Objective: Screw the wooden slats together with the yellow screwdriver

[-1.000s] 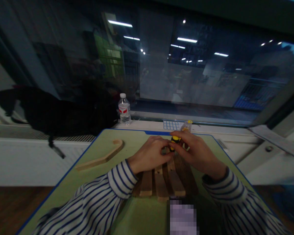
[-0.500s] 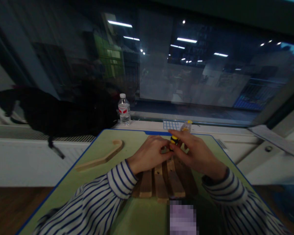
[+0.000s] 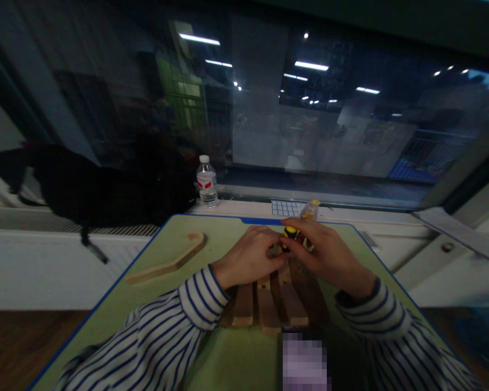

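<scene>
My right hand (image 3: 326, 252) is closed around a short screwdriver (image 3: 290, 233) with a yellow and black handle. Its lower end is lost behind my fingers. Beside it, my left hand (image 3: 250, 255) has thumb and fingers pinched together at the foot of the screwdriver; whatever they grip there is hidden. Under both hands lies a piece made of wooden slats (image 3: 269, 309), set side by side with gaps, with small dark holes in them. The far part of the slats is covered by my hands.
A bent wooden piece (image 3: 167, 267) lies on the left of the green, blue-edged table (image 3: 224, 358). Behind, on the sill, stand a water bottle (image 3: 207, 184) and a small clear bag (image 3: 311, 209) with a yellow top. A black bag (image 3: 118, 190) rests at left. A pixelated patch covers the near edge.
The yellow and black handle has turned and tilted slightly in my right fingers, showing more yellow on top. My left hand has stayed almost still.
</scene>
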Action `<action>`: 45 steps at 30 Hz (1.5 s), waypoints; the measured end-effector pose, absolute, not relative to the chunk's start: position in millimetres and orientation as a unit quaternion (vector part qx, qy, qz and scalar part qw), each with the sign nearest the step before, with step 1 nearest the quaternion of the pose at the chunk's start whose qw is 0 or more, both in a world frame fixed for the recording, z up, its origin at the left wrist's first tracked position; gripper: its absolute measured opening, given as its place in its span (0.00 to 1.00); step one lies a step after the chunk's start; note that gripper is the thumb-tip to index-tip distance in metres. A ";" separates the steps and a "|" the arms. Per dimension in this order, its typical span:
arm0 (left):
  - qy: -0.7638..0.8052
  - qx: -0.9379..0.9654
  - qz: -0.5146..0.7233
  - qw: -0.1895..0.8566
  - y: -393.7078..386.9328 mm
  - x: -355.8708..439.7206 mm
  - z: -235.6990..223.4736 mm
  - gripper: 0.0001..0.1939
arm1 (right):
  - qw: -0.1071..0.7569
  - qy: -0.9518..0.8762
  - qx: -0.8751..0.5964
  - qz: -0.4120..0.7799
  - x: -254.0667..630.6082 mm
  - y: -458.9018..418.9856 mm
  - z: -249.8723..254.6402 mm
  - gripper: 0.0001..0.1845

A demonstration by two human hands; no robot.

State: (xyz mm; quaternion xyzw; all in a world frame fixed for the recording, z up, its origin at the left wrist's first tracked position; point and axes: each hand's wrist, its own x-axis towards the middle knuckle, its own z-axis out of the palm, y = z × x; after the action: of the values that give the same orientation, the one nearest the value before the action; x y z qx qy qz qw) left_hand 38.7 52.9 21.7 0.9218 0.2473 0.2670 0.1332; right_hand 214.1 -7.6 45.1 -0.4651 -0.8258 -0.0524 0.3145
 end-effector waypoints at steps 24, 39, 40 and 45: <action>0.254 0.919 0.264 0.147 55.7 38.1 22.7 0.08 | 0.327 -0.824 -0.461 -0.040 211.9 -8.2 44.6 0.23; 0.253 0.918 0.268 0.145 53.8 38.8 20.8 0.08 | 0.323 -0.830 -0.452 -0.055 213.5 -6.6 44.7 0.16; 0.255 0.918 0.270 0.141 53.5 38.8 20.9 0.09 | 0.324 -0.829 -0.451 -0.057 213.9 -6.1 44.4 0.16; 0.254 0.918 0.273 0.135 52.6 38.9 20.2 0.09 | 0.324 -0.829 -0.454 -0.049 214.6 -5.8 44.5 0.17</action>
State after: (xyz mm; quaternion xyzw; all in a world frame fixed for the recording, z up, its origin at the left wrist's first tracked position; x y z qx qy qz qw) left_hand 38.9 52.6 20.2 0.9179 0.2541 0.2732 0.1351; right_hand 214.6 -5.8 44.5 -0.4535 -0.8287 -0.0494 0.3242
